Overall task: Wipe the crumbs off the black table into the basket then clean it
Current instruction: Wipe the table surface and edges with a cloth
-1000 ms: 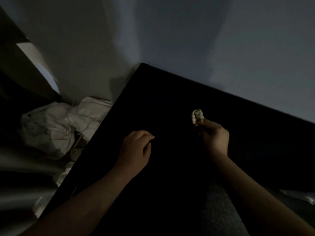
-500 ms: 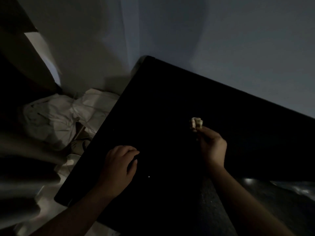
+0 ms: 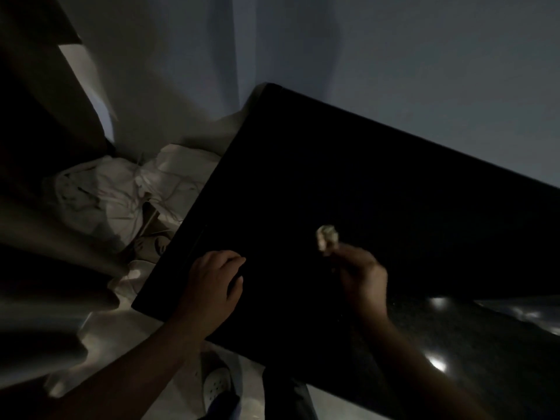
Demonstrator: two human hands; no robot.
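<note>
The room is dim, and the flat, rectangular black table [image 3: 363, 192] shows as one dark slab, its far corner close to the pale wall. The left hand [image 3: 212, 283] rests near the table's left edge, fingers loosely curled with the tips down and nothing visible in it. The right hand [image 3: 362, 277], blurred, pinches a small crumpled pale wad [image 3: 326, 236] above the tabletop. Rumpled white bags [image 3: 106, 192] lie on the floor beside the table.

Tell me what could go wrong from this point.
Dim light on the black table hides crumbs, so some may be missed.
No basket shows clearly past the left edge; crumbs pushed by the left hand may land on the white bags.
The right hand only pinches the crumpled wad; that grip could slip.
</note>
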